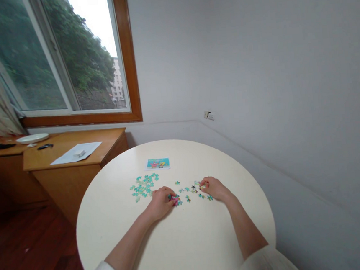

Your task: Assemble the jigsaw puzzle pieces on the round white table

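Jigsaw puzzle pieces lie on the round white table (177,244). My left hand (161,202) rests on the tabletop, its fingers curled around pink and green puzzle pieces (176,201) that they partly hide. To the right, my right hand (216,188) pinches a puzzle piece (202,186) among yellowish and dark ones; the fingertips cover most of it. Several loose pieces (188,199) are scattered between the hands. Left of my left hand spreads a larger group of teal pieces (144,185).
Behind the pieces lies a small picture card (157,164) with cartoon figures on teal. A wooden desk (111,146) at the left bears a white paper sheet (88,150) and a white plate (33,138). A grey wall (290,100) runs close along the table's right side.
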